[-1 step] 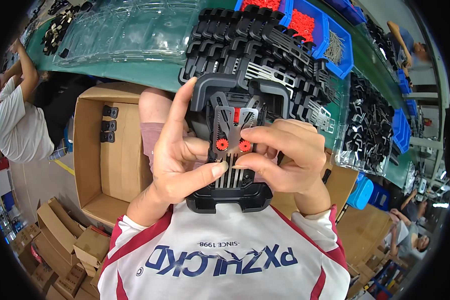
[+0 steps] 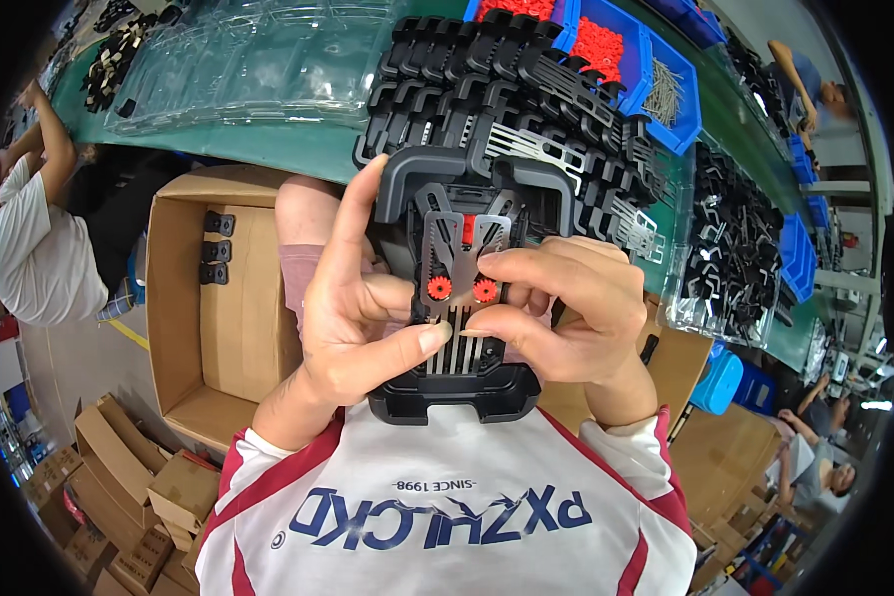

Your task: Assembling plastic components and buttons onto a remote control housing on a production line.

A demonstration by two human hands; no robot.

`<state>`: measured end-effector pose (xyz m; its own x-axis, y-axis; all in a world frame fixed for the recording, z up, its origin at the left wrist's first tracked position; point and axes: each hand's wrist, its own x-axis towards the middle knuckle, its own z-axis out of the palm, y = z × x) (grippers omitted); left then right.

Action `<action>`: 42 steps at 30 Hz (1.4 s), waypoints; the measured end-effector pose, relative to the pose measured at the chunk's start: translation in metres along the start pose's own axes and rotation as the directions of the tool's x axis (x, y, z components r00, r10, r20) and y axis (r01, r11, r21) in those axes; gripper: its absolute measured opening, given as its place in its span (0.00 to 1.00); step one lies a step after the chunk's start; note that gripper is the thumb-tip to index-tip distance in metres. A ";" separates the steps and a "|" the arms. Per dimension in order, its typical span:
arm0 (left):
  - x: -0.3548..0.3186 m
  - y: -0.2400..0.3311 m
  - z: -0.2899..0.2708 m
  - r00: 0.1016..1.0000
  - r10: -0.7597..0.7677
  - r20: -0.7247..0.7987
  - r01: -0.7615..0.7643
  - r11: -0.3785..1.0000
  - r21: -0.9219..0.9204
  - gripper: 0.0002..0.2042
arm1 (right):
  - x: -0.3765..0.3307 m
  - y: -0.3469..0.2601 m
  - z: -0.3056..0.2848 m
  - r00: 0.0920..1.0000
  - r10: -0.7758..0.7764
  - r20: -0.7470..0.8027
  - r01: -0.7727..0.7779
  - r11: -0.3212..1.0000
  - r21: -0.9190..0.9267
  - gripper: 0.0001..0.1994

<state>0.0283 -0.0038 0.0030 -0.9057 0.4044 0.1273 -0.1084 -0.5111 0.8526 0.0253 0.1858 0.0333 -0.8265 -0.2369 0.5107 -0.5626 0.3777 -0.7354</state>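
Both hands hold black plastic frame (image 2: 454, 382) up: left hand (image 2: 353, 318) fingers wrapped round its edge, right hand (image 2: 566, 313) fingers pinching at red gears (image 2: 439, 289).

- Held assembly (image 2: 457, 298) sits centre, between left hand (image 2: 353, 318) at nine o'clock and right hand (image 2: 566, 313) at three.
- Stacked frames (image 2: 526, 109) at twelve, on the bench (image 2: 268, 144).
- Open carton (image 2: 219, 308) at nine.

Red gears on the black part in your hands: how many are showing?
2. The left red gear and right red gear sit side by side on the metal plate, between both hands; fingers may hide others.
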 end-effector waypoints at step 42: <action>0.013 -0.007 0.016 0.998 -0.048 0.043 0.047 0.999 0.027 0.46 | -0.028 0.012 -0.005 0.860 0.510 -0.028 -0.382 0.678 0.628 0.06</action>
<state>0.0240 0.0175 0.0068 -0.8811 0.4605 0.1075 -0.1396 -0.4706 0.8712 0.0417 0.2009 0.0127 -0.9970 0.0144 0.0766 -0.0779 -0.2152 -0.9735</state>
